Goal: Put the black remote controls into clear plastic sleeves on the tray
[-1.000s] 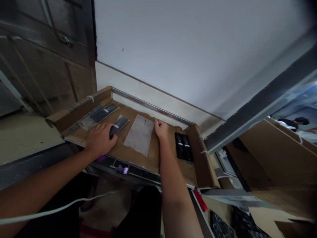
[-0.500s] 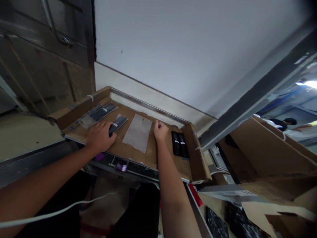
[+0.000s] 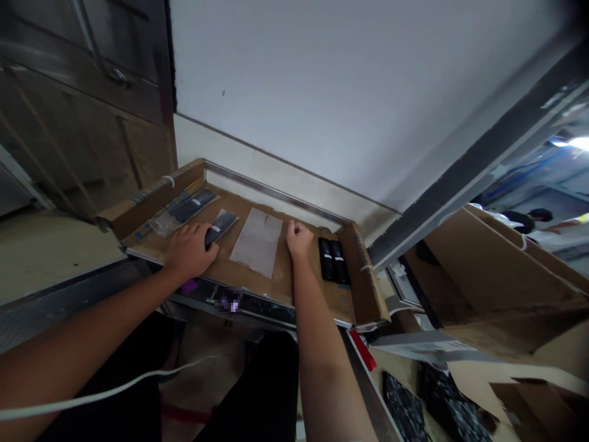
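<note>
While left hand (image 3: 188, 250) partly hides packet (image 3: 225, 222), pale sheet (image 3: 256, 242) beside; cardboard (image 3: 284, 277) underneath.

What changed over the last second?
Right hand appears to have shifted slightly right, away from the pale sheet toward the black packets; camera view shifted slightly too. Nothing visibly taken or released. Unchanged: left hand on the dark packet; sheet and black packets.

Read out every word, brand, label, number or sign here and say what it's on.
No text is readable.
White labels on the black pair at right: too small.
White labels on two dark bagged items at left: too small.
Blue print on the cardboard tray: too blurred.
Faint marks on the grey bar, lower right: too blurred.
</note>
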Tool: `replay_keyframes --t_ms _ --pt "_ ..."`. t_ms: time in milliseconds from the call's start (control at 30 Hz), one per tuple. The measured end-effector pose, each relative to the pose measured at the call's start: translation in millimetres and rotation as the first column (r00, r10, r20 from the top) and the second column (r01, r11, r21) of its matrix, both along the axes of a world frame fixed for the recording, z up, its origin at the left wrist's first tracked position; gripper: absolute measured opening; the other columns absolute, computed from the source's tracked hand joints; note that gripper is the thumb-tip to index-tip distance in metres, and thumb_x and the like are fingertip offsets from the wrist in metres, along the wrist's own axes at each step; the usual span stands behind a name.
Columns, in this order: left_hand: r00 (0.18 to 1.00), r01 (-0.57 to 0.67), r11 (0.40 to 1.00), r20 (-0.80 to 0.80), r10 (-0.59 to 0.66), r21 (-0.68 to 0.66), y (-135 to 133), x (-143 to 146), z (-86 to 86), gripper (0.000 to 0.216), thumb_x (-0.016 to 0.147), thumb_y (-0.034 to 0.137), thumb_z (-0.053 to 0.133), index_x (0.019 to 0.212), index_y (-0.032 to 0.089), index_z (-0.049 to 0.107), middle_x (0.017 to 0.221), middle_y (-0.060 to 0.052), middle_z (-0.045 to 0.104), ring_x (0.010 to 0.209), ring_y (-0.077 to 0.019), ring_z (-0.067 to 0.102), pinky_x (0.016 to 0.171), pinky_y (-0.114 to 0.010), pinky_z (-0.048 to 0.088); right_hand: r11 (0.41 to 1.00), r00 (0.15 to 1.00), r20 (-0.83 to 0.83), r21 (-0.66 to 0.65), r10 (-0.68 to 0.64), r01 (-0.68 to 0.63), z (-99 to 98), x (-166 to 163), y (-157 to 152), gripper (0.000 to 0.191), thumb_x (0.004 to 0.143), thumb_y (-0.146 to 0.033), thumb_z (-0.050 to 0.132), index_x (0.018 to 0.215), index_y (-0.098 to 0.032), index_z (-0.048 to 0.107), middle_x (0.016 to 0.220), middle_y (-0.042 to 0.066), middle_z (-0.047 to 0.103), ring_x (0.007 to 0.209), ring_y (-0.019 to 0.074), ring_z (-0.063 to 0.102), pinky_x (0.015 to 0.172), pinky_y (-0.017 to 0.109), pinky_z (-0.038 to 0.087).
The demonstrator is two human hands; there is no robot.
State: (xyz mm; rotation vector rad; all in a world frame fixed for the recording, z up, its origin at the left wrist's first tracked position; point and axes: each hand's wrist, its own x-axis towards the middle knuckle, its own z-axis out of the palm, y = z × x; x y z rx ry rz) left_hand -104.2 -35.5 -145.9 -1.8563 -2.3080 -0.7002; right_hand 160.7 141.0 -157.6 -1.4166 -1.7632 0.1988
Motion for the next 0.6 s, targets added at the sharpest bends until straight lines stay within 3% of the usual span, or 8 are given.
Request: replay_keyframes --t_ms 333,600 --pt "1.0 -0.009 1.0 -0.001 0.009 -0.003 1.1 0.6 -1.3 0.049 0.089 0.035 0.05 0.132 0.015 0.059 0.129 -0.015 0.066 0.12 -0.0351 0.059 0.103 -0.046 0.042 1.0 1.0 0.021 0.025 -0.018 0.018 -1.3 -0.1 3.0 0.046 0.096 -0.048 0.043 0.058 -0.022 0.042 0.056 -0.003 0.043 0.056 0.0123 0.036 0.059 0.029 0.02" --pt "1.0 0.01 1.0 -0.012 -0.01 -0.022 1.3 -1.4 -2.0 0.05 0.09 0.036 0.049 0.133 0.013 0.057 0.128 -0.018 0.065 0.12 -0.0373 0.058 0.103 -0.049 0.042 0.999 0.996 0.089 0.019 -0.03 0.029 3.8 -1.2 -19.4 0.043 0.096 -0.042 0.045 0.057 -0.022 0.039 0.055 -0.002 0.045 0.055 0.0126 0.033 0.059 0.03 0.019"
